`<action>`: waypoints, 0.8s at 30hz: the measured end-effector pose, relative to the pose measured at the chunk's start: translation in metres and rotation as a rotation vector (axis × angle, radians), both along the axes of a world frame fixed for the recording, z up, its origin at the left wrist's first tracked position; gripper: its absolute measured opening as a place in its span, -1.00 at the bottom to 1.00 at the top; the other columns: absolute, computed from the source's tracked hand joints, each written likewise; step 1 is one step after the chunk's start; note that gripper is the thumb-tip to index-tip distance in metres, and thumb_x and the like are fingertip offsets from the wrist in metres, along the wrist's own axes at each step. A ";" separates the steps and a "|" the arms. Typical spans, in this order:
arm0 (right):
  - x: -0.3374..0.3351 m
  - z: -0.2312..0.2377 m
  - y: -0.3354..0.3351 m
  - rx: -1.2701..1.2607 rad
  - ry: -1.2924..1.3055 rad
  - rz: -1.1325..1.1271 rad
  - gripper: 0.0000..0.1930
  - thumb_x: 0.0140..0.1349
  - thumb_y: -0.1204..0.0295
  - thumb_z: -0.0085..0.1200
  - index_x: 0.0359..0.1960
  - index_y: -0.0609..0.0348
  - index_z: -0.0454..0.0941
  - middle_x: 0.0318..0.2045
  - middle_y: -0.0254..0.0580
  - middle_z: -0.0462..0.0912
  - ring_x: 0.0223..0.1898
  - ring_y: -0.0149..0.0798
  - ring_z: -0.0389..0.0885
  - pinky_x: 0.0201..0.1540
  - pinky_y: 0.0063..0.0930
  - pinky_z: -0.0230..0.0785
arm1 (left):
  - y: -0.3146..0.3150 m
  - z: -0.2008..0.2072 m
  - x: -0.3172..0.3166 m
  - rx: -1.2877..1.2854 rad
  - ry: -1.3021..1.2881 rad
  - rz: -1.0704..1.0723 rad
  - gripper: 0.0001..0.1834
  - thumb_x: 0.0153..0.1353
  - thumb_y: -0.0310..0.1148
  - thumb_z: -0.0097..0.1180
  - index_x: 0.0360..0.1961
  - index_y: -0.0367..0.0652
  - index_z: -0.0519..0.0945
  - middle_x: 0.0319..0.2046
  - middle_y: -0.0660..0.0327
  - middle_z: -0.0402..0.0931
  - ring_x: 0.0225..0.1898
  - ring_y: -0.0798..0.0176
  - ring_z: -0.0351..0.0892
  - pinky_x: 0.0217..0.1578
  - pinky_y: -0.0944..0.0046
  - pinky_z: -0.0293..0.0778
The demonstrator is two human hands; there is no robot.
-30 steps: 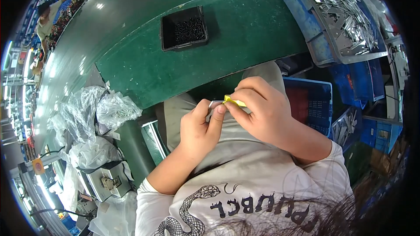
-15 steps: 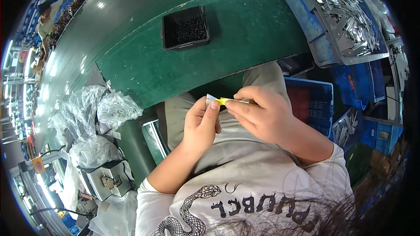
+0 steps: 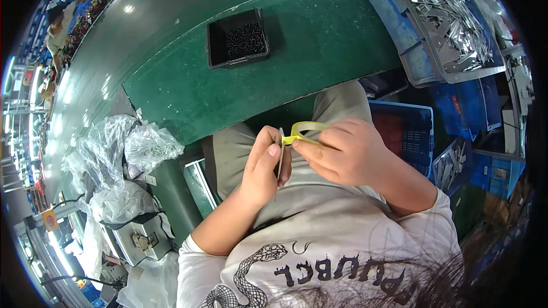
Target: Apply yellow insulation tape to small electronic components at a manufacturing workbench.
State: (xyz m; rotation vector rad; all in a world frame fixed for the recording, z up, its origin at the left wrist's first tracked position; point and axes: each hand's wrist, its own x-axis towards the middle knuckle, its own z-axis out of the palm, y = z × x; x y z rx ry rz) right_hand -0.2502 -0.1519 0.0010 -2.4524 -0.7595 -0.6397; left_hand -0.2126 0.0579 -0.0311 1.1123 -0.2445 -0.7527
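Above my lap, my left hand (image 3: 261, 168) pinches a thin, flat metal piece (image 3: 281, 162), seen nearly edge-on, between thumb and fingers. My right hand (image 3: 349, 151) grips a roll of yellow tape (image 3: 309, 125) by its near side. A short length of the tape bridges from the roll to the upper part of the metal piece and touches it. The two hands are close together, a small gap apart. Part of the roll is hidden behind my right fingers.
On the green table (image 3: 319, 34) stands a black bin (image 3: 210, 43) of small black parts. A blue crate (image 3: 414, 60) of metal strips is at the upper right. Plastic bags (image 3: 105, 142) lie at left, with a blue basket (image 3: 429, 131) beside my right leg.
The tape roll has turned so its ring shows. The metal piece has rotated to edge-on, and my right hand has shifted slightly away from my left, exposing the strip between them.
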 end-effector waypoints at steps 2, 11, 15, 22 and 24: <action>0.000 0.001 -0.001 0.011 -0.005 0.009 -0.59 -0.11 0.43 0.35 -0.12 -0.05 0.68 -0.55 -0.45 0.36 -0.60 -0.36 0.44 -0.52 -0.47 0.31 | -0.001 0.003 -0.001 -0.032 0.012 0.007 -0.79 0.48 -0.23 -0.14 -0.17 -0.13 0.22 -0.59 0.32 0.27 -0.68 0.49 0.16 -0.68 0.45 0.14; -0.001 0.004 -0.003 0.014 0.027 -0.018 -0.58 -0.08 0.42 0.34 -0.08 -0.05 0.67 -0.48 -0.44 0.43 -0.56 -0.34 0.50 -0.48 -0.45 0.35 | -0.006 0.006 -0.008 0.013 -0.143 0.140 -0.59 0.28 -0.73 0.07 0.00 -0.13 0.19 -0.28 0.25 0.41 -0.56 0.54 0.32 -0.62 0.49 0.33; 0.001 0.005 -0.002 0.000 0.025 -0.048 -0.59 -0.05 0.41 0.33 -0.07 -0.05 0.68 -0.46 -0.43 0.46 -0.54 -0.34 0.52 -0.47 -0.45 0.36 | -0.007 0.000 -0.011 0.076 -0.302 0.198 -0.57 0.31 -0.71 0.04 0.10 -0.18 0.19 -0.11 0.11 0.51 -0.46 0.48 0.52 -0.49 0.47 0.51; 0.000 0.007 -0.002 -0.019 0.062 -0.041 -0.60 -0.03 0.40 0.32 -0.07 -0.05 0.69 -0.43 -0.43 0.49 -0.54 -0.34 0.52 -0.47 -0.46 0.36 | -0.004 -0.008 -0.007 0.225 -0.836 0.141 -0.53 0.38 -0.70 -0.07 0.26 -0.28 0.15 -0.19 0.01 0.61 -0.33 0.27 0.67 -0.32 0.32 0.61; -0.001 0.010 -0.001 -0.048 0.048 -0.062 -0.60 -0.04 0.37 0.33 -0.06 -0.06 0.69 -0.43 -0.44 0.49 -0.54 -0.35 0.53 -0.47 -0.46 0.37 | -0.006 -0.007 -0.010 0.242 -0.798 0.164 -0.61 0.40 -0.67 -0.07 0.19 -0.32 0.18 -0.28 0.04 0.62 -0.31 0.28 0.69 -0.35 0.33 0.60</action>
